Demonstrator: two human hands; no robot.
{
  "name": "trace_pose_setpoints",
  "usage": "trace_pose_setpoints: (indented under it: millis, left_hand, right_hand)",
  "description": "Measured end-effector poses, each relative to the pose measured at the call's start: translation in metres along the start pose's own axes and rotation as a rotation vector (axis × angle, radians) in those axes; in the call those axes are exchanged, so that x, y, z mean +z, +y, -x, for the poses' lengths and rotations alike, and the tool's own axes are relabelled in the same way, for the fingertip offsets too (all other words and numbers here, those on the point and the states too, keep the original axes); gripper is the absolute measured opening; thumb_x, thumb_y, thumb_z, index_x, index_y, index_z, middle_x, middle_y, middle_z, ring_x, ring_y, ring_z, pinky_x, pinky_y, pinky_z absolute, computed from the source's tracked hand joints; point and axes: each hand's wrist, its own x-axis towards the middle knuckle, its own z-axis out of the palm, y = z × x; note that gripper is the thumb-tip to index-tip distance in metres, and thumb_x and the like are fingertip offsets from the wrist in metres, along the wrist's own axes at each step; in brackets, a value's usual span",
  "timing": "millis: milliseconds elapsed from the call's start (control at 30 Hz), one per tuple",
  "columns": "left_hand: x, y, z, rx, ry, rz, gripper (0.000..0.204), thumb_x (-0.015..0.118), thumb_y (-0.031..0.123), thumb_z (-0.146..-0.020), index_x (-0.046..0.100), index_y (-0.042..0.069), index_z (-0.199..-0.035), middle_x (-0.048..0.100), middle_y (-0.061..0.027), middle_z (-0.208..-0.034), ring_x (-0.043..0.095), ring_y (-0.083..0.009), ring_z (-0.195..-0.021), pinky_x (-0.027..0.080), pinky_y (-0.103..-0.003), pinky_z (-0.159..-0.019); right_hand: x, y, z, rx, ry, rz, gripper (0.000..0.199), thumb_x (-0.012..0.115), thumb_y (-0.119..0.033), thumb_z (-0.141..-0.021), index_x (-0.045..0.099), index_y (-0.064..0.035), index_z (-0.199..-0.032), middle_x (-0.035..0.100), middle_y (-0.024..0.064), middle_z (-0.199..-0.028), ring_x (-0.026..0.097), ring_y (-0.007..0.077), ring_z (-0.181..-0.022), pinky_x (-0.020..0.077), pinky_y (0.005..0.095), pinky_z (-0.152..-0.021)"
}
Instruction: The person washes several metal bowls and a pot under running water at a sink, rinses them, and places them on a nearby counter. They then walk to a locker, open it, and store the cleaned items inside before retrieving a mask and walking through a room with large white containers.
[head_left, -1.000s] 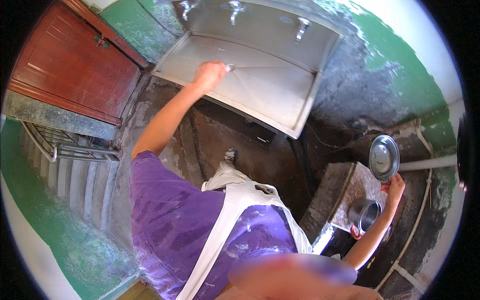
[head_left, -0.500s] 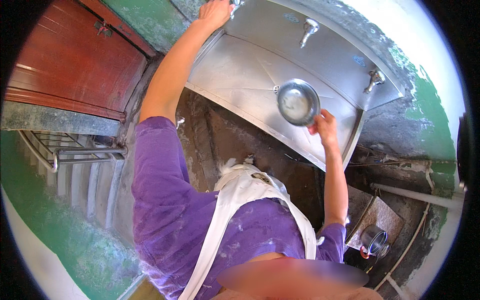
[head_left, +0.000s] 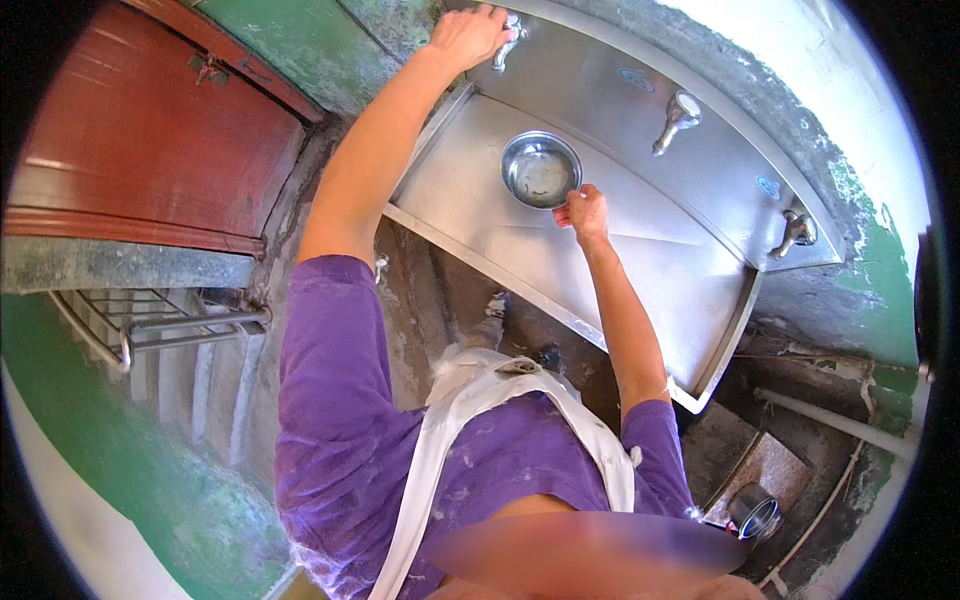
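My right hand (head_left: 585,212) is closed on the rim of a round, shiny metal bowl (head_left: 540,170), on its near right side. The bowl is held over the stainless steel sink (head_left: 640,270), and a little pale stuff shows at its bottom. At the upper left, my left hand (head_left: 468,38) reaches to the leftmost tap (head_left: 508,48), its fingers closed about the top of it. The underside of that grip is hidden. No stream of water can be made out below the tap.
Two more taps, a middle one (head_left: 678,120) and a right one (head_left: 795,232), jut from the sink's back panel. A red door (head_left: 150,130) stands at the left above stairs with a metal railing (head_left: 190,330). A dark metal pot (head_left: 752,512) sits low at the right.
My right hand has brought the bowl leftward, closer to the left tap. My left hand stays at that tap. The view has shifted, so the sink appears lower and further right.
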Motion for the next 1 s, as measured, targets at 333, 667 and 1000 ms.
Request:
trace_pose_setpoints:
  millis: [333, 667, 1000]
  left_hand:
    - [0.033, -0.019, -0.039, 0.19, 0.023, 0.06, 0.037, 0.05, 0.039, -0.082, 0.057, 0.004, -0.089, 0.062, -0.0183, -0.071, 0.063, -0.0326, -0.064, 0.049, -0.043, -0.057]
    - [0.053, -0.01, -0.042, 0.081, 0.256, 0.096, 0.035, 0.052, 0.034, -0.078, 0.061, 0.002, -0.068, 0.06, -0.0161, -0.059, 0.062, -0.03, -0.056, 0.05, -0.041, -0.052]
    - [0.052, -0.015, -0.04, 0.149, 0.188, 0.109, 0.038, 0.053, 0.037, -0.079, 0.06, 0.0, -0.078, 0.061, -0.0149, -0.06, 0.062, -0.0299, -0.058, 0.048, -0.043, -0.054]
  right_hand:
    - [0.078, 0.027, -0.086, -0.038, 0.102, 0.127, 0.034, 0.045, -0.005, -0.082, 0.04, 0.012, -0.111, 0.061, 0.0183, -0.063, 0.059, 0.022, -0.046, 0.0492, 0.0318, -0.039]
    - [0.073, 0.012, -0.055, 0.102, 0.06, -0.102, 0.032, 0.053, -0.02, -0.086, 0.048, 0.0022, -0.108, 0.061, 0.0132, -0.066, 0.057, 0.0166, -0.049, 0.0461, 0.0283, -0.041]
    - [0.031, -0.004, -0.021, -0.253, 0.238, 0.568, 0.04, 0.055, -0.016, -0.078, 0.05, -0.0148, -0.118, 0.062, 0.0136, -0.083, 0.061, 0.0296, -0.075, 0.0484, 0.0389, -0.07]
